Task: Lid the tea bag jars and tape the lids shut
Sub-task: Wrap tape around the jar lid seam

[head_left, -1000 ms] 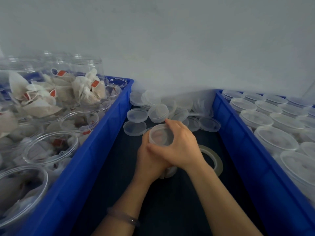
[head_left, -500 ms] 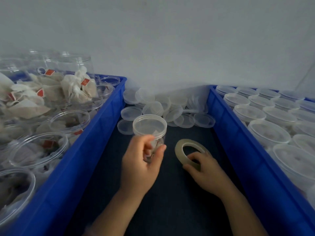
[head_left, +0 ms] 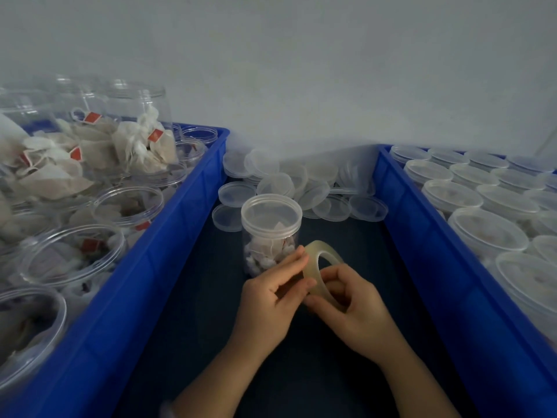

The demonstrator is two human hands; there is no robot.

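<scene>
1. Head view has the lidded jar [head_left: 271, 239] standing upright on the dark surface [head_left: 205, 327], between the left crate [head_left: 168, 251] and the right crate [head_left: 422, 251]. Nobody is holding it. Its lid [head_left: 271, 210] sits level on top, and I can't make out any tape on it.
2. Just in front of the jar, close to its lower wall, both hands are on the tape roll [head_left: 313, 267]. The right hand [head_left: 352, 303] has its fingers curled round the roll and holds it up on edge. I'd say that is to turn the outer face toward the other hand.
3. The left hand [head_left: 271, 300] is half closed, with thumb and fingertips pinching at the roll's outer band. My guess is it's hunting for the loose end. Whether a strip has come free is too fine to see.
4. Behind the jar lies a heap of loose lids [head_left: 301, 182], within easy reach for the next jar.
5. Left of the jar, the left crate holds open jars [head_left: 126, 206] of tea bags, which have no lids yet. Right of the jar, the right crate is packed with closed jars [head_left: 452, 194], probably the finished ones.
6. My reading is that this jar's lidding is done and taping is about to start. The jar seems parked close so the strip has little way to travel.
</scene>
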